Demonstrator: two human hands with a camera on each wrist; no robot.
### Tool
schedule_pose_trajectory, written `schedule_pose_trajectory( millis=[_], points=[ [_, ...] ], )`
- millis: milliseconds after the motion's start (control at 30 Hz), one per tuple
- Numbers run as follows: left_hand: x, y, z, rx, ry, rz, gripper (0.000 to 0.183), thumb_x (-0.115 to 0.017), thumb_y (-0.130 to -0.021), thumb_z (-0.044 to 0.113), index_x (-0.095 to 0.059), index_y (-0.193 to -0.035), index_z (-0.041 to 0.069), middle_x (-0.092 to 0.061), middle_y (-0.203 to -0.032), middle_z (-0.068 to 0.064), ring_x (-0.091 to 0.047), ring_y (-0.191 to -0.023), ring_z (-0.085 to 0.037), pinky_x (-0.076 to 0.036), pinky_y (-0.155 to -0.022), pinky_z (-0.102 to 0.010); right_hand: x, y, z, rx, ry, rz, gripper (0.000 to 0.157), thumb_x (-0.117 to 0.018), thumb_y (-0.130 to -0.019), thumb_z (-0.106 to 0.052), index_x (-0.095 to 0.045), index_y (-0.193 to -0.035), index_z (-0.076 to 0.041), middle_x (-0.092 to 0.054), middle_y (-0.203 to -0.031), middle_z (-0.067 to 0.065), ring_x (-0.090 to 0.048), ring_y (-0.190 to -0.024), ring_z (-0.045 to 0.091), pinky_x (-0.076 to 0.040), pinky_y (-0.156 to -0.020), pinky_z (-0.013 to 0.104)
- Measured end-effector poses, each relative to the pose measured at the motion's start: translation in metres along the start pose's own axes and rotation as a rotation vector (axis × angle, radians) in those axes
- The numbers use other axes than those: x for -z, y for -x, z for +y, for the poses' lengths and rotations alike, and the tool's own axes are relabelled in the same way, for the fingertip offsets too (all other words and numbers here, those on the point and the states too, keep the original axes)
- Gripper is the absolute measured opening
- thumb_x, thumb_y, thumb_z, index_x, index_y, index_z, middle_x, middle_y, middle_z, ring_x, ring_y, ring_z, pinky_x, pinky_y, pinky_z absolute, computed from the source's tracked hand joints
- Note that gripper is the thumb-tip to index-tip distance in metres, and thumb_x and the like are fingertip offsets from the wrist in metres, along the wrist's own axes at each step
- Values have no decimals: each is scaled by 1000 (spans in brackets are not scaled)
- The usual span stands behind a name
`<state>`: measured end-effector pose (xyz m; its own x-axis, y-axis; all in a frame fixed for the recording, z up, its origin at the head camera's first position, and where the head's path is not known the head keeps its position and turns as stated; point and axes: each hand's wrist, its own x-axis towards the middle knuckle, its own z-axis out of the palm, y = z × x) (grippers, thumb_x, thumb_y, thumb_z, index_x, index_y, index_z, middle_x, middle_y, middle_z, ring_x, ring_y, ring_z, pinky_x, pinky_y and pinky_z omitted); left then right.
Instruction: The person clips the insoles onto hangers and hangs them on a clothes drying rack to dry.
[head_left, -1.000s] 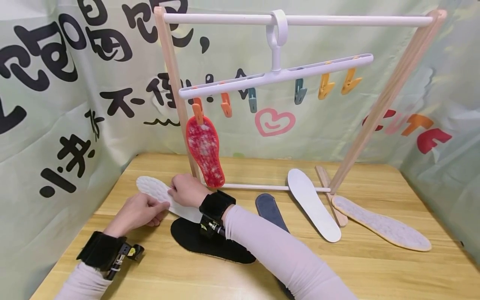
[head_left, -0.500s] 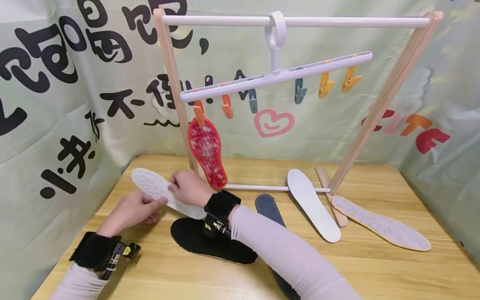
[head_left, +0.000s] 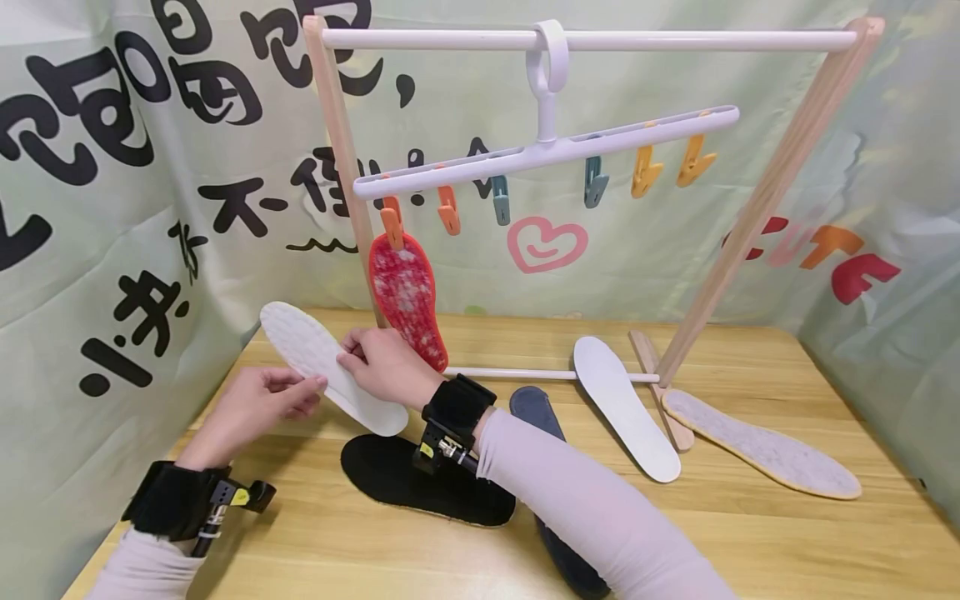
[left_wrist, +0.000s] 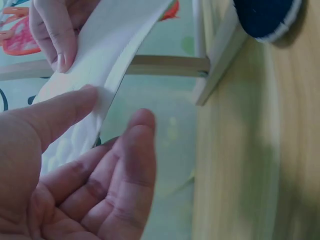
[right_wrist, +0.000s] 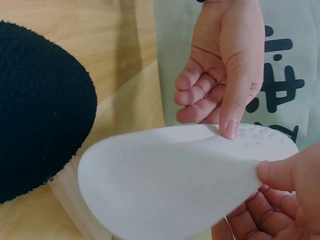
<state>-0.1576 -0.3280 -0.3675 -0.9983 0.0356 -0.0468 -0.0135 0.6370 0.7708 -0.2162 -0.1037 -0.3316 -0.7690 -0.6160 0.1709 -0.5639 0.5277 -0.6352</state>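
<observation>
Both hands pinch a white insole (head_left: 322, 362) by its long edges, near its middle, tilted above the table. My left hand (head_left: 255, 408) is at the near edge, thumb on the upper face and fingers beneath. On the far edge my right hand (head_left: 390, 362) has its thumb on top, its fingers partly hidden behind the insole (right_wrist: 165, 175). A dimpled texture covers one end. Just behind the right hand hangs a red and white insole (head_left: 408, 292), held by an orange clip (head_left: 392, 225). Below lies a black insole (head_left: 420, 483), partly covered by the wrist camera.
A white hanger (head_left: 551, 152) with orange, blue-grey (head_left: 595, 183) and yellow clips (head_left: 645, 173) hangs from a wooden rack (head_left: 337, 133). On the table (head_left: 750, 550) lie a dark blue insole (head_left: 536, 408), another white insole (head_left: 626, 408) and a grey one with tan edging (head_left: 761, 446).
The white insole has lifted off the table area and its far-left end has tilted up. Both hands have risen slightly with it, the right one also shifting right.
</observation>
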Motion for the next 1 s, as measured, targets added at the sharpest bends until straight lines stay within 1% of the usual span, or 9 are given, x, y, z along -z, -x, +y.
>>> schedule_pose_trajectory(
  millis=[133, 267, 467, 567, 700, 800, 900, 1000],
  points=[
    [2, 1, 4, -26, 43, 40, 46, -69, -105, 45, -79, -113, 1, -83, -97, -8, -81, -87, -17, -63, -80, -26, 6, 4, -1, 4, -30, 12, 18, -65, -109, -24, -72, -111, -8, -70, -90, 0, -60, -77, 8, -45, -66, 14],
    [3, 3, 10, -58, 56, 86, 43, -71, -104, 46, -80, -111, 4, -83, -92, -4, -81, -85, -14, -61, -79, -21, 12, 8, -3, 11, -53, 27, 17, -66, -108, -23, -73, -110, -7, -73, -92, 1, -62, -78, 7, -47, -67, 14],
    [2, 9, 23, -114, 83, 148, 40, -75, -102, 44, -81, -108, 5, -82, -87, 0, -80, -82, -12, -61, -78, -21, 20, 13, -3, 23, -39, 44, 17, -67, -108, -24, -73, -111, -8, -75, -95, 0, -65, -81, 5, -51, -70, 13],
    [2, 12, 29, -149, 88, 168, 36, -76, -102, 41, -81, -105, 6, -82, -87, -2, -80, -80, -12, -61, -76, -22, 24, 16, -2, 31, -37, 51, 17, -67, -108, -25, -73, -110, -9, -74, -94, -1, -65, -81, 5, -52, -70, 13],
    [2, 15, 36, -198, 80, 189, 31, -77, -101, 37, -81, -102, 7, -82, -87, -8, -79, -77, -13, -60, -73, -23, 29, 21, 1, 59, -43, 69, 17, -68, -107, -25, -73, -106, -9, -74, -91, -1, -64, -80, 6, -51, -71, 14],
    [0, 16, 42, -220, 60, 212, 27, -79, -100, 36, -82, -101, 9, -82, -85, -6, -78, -76, -14, -60, -70, -25, 33, 25, 4, 84, -73, 77, 17, -69, -107, -23, -72, -103, -7, -74, -92, 3, -64, -80, 9, -51, -72, 15],
    [-2, 17, 47, -236, 31, 229, 24, -80, -99, 36, -83, -99, 12, -81, -82, -1, -76, -75, -14, -57, -66, -25, 37, 29, 7, 96, -105, 72, 16, -69, -106, -20, -70, -102, -5, -74, -92, 6, -63, -79, 11, -50, -70, 15],
    [-4, 17, 52, -253, 14, 232, 22, -81, -99, 34, -83, -99, 13, -81, -80, 2, -76, -75, -13, -56, -65, -24, 42, 34, 10, 100, -126, 58, 16, -69, -106, -19, -70, -102, -4, -73, -93, 8, -62, -78, 11, -51, -68, 15]
  ],
)
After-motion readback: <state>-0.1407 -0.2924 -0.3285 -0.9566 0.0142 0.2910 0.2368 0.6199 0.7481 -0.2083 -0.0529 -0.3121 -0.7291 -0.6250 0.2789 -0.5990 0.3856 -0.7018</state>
